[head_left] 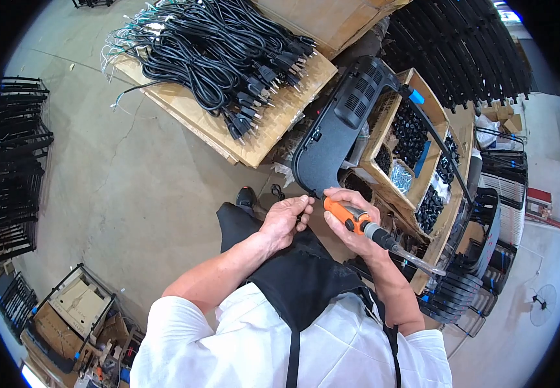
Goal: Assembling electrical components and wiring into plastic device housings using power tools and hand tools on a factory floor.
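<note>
Black curved panel (335, 126) rests on edge just above both hands, by the knees. Left hand (284, 220) pinches something small at its lower rim; what, I cannot tell. Right hand (351, 216) is clenched around an orange power screwdriver (357, 222), tip toward that rim. Best to keep the tip square and the panel steadied. Beyond the grip: a cardboard sheet (273, 119) under black cords (218, 48); right, open brown boxes (416, 165) of dark parts.

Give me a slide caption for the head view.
Right hand holds an orange power screwdriver at a black curved panel; left hand steadies its lower edge.
</note>
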`<action>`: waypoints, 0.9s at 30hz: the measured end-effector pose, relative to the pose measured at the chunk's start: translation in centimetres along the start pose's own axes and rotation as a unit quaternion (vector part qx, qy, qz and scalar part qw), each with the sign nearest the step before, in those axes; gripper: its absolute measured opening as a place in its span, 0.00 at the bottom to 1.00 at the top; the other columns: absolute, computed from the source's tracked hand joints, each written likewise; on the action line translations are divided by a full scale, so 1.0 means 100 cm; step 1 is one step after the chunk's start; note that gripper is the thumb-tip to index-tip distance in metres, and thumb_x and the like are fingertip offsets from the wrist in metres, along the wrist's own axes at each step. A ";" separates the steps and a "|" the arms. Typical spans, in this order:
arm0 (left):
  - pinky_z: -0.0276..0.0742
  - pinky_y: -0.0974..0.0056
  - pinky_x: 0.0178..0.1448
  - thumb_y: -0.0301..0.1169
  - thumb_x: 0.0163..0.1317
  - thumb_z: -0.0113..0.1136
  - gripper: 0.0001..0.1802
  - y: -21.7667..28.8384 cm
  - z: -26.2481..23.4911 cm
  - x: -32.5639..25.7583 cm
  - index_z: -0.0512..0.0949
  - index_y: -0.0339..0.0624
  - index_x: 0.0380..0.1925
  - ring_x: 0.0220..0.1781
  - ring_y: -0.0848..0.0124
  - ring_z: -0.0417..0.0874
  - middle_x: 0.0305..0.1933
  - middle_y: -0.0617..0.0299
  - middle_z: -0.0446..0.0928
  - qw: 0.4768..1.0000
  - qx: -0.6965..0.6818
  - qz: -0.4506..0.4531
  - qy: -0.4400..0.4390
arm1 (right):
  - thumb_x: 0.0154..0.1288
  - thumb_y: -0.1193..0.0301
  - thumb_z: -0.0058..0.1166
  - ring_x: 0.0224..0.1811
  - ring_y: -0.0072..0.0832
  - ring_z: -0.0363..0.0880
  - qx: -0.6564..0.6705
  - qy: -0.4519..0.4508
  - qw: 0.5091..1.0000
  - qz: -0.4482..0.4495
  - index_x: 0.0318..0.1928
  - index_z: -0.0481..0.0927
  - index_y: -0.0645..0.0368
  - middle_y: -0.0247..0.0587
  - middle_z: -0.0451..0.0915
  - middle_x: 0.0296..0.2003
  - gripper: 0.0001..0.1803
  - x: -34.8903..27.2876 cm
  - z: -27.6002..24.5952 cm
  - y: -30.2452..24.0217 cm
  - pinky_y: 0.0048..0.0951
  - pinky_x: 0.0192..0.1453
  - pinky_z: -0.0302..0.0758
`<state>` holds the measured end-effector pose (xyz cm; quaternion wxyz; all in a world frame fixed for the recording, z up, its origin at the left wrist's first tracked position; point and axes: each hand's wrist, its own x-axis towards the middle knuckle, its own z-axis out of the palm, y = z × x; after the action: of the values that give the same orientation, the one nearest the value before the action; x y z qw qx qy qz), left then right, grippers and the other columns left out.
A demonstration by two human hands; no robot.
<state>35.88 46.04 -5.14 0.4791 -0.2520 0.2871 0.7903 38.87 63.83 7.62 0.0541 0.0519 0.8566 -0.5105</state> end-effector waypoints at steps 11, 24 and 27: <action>0.72 0.69 0.35 0.41 0.83 0.56 0.14 0.032 0.022 0.012 0.81 0.42 0.50 0.33 0.75 0.74 0.35 0.69 0.78 0.991 -0.130 -0.023 -0.037 | 0.66 0.78 0.70 0.66 0.34 0.82 0.077 0.055 0.995 -0.040 0.63 0.79 0.60 0.45 0.84 0.61 0.26 0.006 -0.016 -0.022 0.38 0.73 0.78; 0.71 0.69 0.37 0.43 0.84 0.53 0.14 0.063 0.045 0.031 0.79 0.45 0.52 0.33 0.75 0.72 0.33 0.70 0.74 0.982 -0.173 -0.057 -0.054 | 0.66 0.75 0.71 0.63 0.34 0.84 0.067 0.056 0.995 -0.048 0.61 0.79 0.59 0.44 0.85 0.59 0.24 0.042 -0.027 -0.027 0.38 0.71 0.78; 0.73 0.68 0.38 0.43 0.85 0.50 0.16 0.063 0.046 0.037 0.79 0.44 0.53 0.34 0.74 0.76 0.35 0.68 0.77 0.985 -0.158 -0.023 -0.057 | 0.67 0.75 0.70 0.62 0.32 0.83 0.083 0.067 0.994 -0.016 0.62 0.79 0.58 0.43 0.85 0.59 0.24 0.052 -0.020 -0.030 0.37 0.70 0.78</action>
<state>28.12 49.12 -3.00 0.4670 -0.2853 0.1247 0.8277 33.19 64.38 10.43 -0.0160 0.0768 0.8138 -0.5758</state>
